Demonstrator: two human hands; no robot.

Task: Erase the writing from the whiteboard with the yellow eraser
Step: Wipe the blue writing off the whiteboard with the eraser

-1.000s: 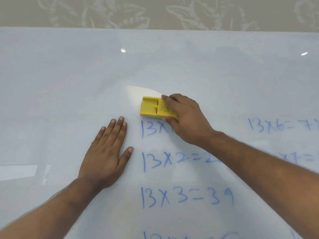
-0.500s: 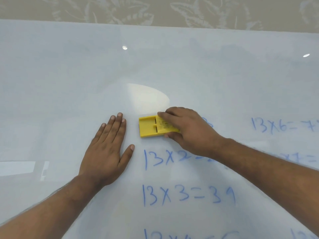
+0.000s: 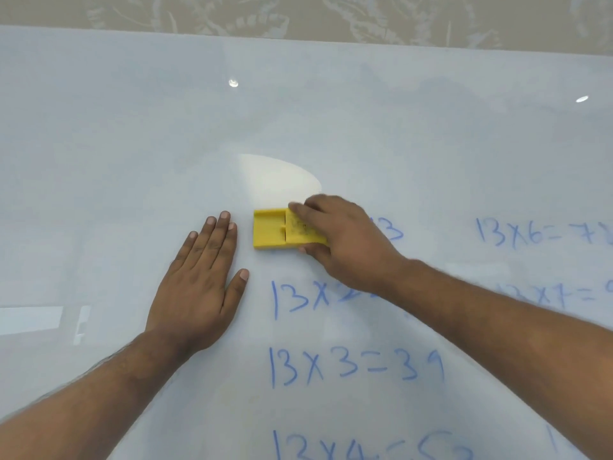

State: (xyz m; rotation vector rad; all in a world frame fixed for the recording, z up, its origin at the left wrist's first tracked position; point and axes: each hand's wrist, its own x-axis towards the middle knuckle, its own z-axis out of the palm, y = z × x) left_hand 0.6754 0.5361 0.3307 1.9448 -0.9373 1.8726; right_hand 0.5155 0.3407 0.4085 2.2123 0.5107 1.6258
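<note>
A white whiteboard (image 3: pixel 132 144) fills the view, with blue multiplication lines written on it. My right hand (image 3: pixel 345 244) grips the yellow eraser (image 3: pixel 270 229) and holds it flat on the board where the top line began; only a blue "3" (image 3: pixel 394 232) of that line shows beside my hand. Below run "13x2" (image 3: pixel 298 298), partly hidden by my wrist, "13x3=39" (image 3: pixel 355 366) and "13x4" (image 3: pixel 331 448). My left hand (image 3: pixel 199 287) lies flat on the board left of the eraser, fingers straight.
A second column of blue writing, "13x6=7" (image 3: pixel 537 232) and a fainter line under it, runs off the right edge. The board's top edge meets a beige patterned wall (image 3: pixel 298 14). Light reflections show on the glossy surface.
My right hand slid the eraser down from above the top line onto it, and the "13x" at its start has gone. My left hand has stayed flat in place.
</note>
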